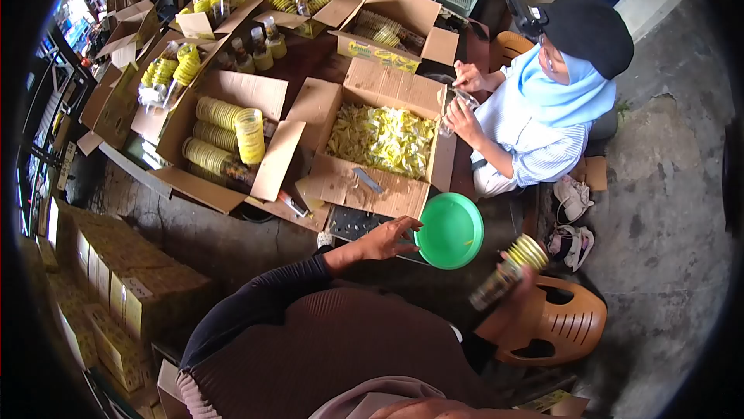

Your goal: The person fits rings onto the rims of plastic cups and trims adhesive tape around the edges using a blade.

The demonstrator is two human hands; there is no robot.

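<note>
My left hand (391, 237) is at the left rim of a green plastic basin (448, 231), its fingers curled and closed on the edge. The inside of the basin shows green, with a small yellow scrap near its right side. My right hand (525, 283), smeared by motion, is wrapped round a stack of yellow-rimmed plastic cups (508, 270) to the right of the basin. The stack is tilted, its yellow rims toward the upper right and its darker end toward the lower left.
An open cardboard box (380, 140) of yellow scraps stands beyond the basin. Another box (225, 136) holds yellow-rimmed stacks. A co-worker (542, 101) sits at the right, handling a clear item. An orange plastic chair (562, 322) is beside my right arm; stacked cartons (124, 295) stand left.
</note>
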